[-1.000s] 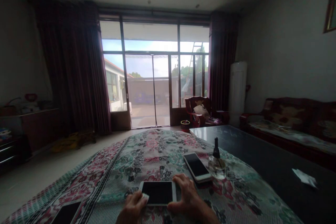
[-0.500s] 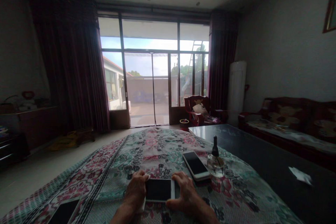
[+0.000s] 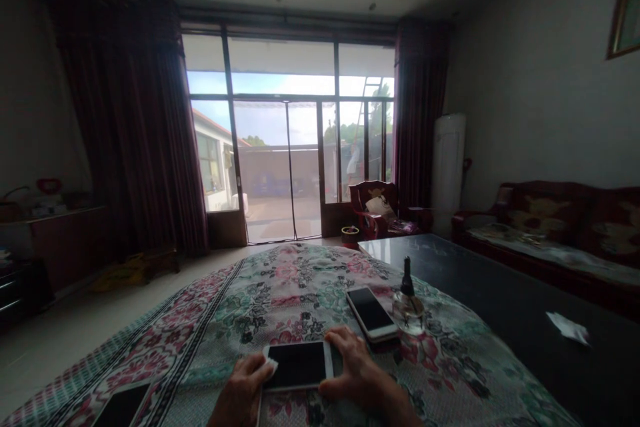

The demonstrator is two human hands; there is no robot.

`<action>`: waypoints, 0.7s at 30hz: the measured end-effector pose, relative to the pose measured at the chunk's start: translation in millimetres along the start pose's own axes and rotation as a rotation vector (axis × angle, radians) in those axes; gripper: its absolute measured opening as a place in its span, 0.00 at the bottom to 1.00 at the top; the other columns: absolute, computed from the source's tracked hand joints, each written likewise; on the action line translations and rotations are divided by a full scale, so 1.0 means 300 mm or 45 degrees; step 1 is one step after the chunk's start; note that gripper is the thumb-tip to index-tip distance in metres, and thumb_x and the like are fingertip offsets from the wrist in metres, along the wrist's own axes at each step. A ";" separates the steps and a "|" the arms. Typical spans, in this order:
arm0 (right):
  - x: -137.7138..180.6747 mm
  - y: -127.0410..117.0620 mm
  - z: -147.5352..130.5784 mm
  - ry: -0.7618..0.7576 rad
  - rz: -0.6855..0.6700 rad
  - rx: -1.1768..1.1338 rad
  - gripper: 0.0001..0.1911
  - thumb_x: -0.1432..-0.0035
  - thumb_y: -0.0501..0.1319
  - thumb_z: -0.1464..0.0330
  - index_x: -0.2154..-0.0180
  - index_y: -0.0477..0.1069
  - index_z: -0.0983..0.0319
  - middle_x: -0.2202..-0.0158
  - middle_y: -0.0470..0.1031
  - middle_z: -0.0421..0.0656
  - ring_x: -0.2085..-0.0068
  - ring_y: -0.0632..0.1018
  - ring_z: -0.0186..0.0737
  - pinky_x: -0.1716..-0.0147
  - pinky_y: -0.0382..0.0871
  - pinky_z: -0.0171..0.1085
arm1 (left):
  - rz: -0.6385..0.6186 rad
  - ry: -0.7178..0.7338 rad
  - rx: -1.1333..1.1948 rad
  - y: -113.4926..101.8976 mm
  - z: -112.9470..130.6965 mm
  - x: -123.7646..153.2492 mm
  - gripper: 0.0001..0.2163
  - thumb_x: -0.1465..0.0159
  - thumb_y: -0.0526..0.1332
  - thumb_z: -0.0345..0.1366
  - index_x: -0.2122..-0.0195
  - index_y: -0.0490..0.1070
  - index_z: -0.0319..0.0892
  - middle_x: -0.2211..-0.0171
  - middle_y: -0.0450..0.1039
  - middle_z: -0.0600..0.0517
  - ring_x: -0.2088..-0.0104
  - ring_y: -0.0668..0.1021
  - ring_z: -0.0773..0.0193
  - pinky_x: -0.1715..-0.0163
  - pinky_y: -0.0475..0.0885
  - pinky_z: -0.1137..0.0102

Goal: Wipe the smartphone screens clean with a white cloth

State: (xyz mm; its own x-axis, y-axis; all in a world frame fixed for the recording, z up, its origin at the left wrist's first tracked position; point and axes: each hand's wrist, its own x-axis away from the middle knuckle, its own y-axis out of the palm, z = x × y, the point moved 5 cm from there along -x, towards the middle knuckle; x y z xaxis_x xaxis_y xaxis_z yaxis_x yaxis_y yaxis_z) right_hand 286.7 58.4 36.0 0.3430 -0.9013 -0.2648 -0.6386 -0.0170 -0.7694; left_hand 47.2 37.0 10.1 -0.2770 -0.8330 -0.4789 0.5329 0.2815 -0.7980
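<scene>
A white smartphone [image 3: 299,365] with a dark screen lies sideways, low in the middle of the head view, above the patterned cloth. My right hand [image 3: 354,368] grips its right end, thumb at the near edge and fingers at the far edge. At the other end, my left hand [image 3: 239,388] pinches a small white wad [image 3: 271,363] against the phone's left side; whether it is tissue or cloth I cannot tell. Beyond my right hand lies a second white smartphone [image 3: 371,313], beside a clear round bottle [image 3: 410,310] with a black dropper-like top.
A floral cloth [image 3: 280,287] covers the surface before me. Another dark-screened phone [image 3: 121,405] lies at lower left. On the dark table [image 3: 480,300] to the right rests a crumpled white paper [image 3: 569,328]. A wooden armchair [image 3: 374,207] and sofa [image 3: 545,213] stand beyond.
My left hand has moved down and left along the phone, baring more of its left end and the white wad. The right hand keeps its grip; the view has shifted slightly.
</scene>
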 end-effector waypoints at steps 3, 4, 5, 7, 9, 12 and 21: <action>0.004 -0.014 -0.012 0.005 -0.058 -0.007 0.35 0.67 0.71 0.65 0.52 0.69 0.61 0.48 0.67 0.47 0.45 0.65 0.49 0.45 0.56 0.40 | 0.014 0.070 0.007 -0.016 0.010 0.011 0.14 0.38 0.55 0.31 0.57 0.77 0.51 0.53 0.76 0.51 0.54 0.77 0.60 0.52 0.72 0.72; 0.005 -0.018 -0.014 0.012 -0.065 -0.015 0.36 0.67 0.71 0.66 0.51 0.69 0.61 0.48 0.67 0.47 0.45 0.65 0.50 0.45 0.55 0.41 | 0.000 0.079 0.002 -0.018 0.016 0.011 0.13 0.38 0.56 0.31 0.57 0.77 0.51 0.53 0.76 0.51 0.54 0.77 0.60 0.52 0.72 0.72; 0.007 -0.021 -0.016 0.020 -0.067 -0.025 0.36 0.67 0.71 0.66 0.51 0.69 0.61 0.47 0.66 0.47 0.44 0.65 0.50 0.44 0.55 0.41 | -0.023 0.085 -0.005 -0.018 0.024 0.010 0.13 0.38 0.56 0.31 0.57 0.77 0.51 0.53 0.76 0.51 0.54 0.76 0.60 0.52 0.72 0.72; 0.009 -0.024 -0.016 0.030 -0.063 -0.048 0.36 0.67 0.72 0.66 0.51 0.69 0.61 0.46 0.66 0.48 0.44 0.64 0.51 0.44 0.55 0.42 | -0.094 0.104 -0.020 -0.009 0.050 0.004 0.13 0.38 0.57 0.31 0.56 0.77 0.51 0.53 0.75 0.50 0.53 0.76 0.59 0.52 0.71 0.71; 0.010 -0.024 -0.014 0.029 -0.059 -0.062 0.36 0.67 0.73 0.66 0.51 0.70 0.60 0.46 0.66 0.48 0.43 0.64 0.51 0.43 0.54 0.43 | -0.158 0.129 -0.021 0.007 0.089 -0.009 0.14 0.38 0.57 0.31 0.55 0.76 0.51 0.52 0.75 0.50 0.53 0.75 0.58 0.51 0.71 0.70; 0.007 -0.017 -0.006 0.031 -0.065 -0.065 0.39 0.69 0.74 0.66 0.50 0.69 0.61 0.45 0.66 0.48 0.43 0.64 0.52 0.43 0.54 0.43 | -0.252 0.123 -0.017 0.043 0.164 -0.037 0.14 0.37 0.55 0.30 0.54 0.75 0.49 0.50 0.73 0.50 0.51 0.73 0.59 0.50 0.69 0.69; 0.005 -0.007 0.012 0.002 -0.052 -0.086 0.39 0.68 0.73 0.66 0.49 0.69 0.61 0.45 0.66 0.48 0.43 0.64 0.51 0.43 0.55 0.43 | -0.388 0.260 -0.072 0.075 0.264 -0.062 0.10 0.36 0.57 0.30 0.59 0.75 0.49 0.57 0.73 0.51 0.58 0.73 0.61 0.57 0.71 0.72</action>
State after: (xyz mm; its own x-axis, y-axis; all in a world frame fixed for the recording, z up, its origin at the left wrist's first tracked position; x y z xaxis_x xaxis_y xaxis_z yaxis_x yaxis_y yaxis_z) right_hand 291.1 58.7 35.1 0.3684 -0.9000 -0.2330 -0.6693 -0.0828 -0.7383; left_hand 127.6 21.3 30.1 -0.5732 -0.7719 -0.2749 0.3580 0.0658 -0.9314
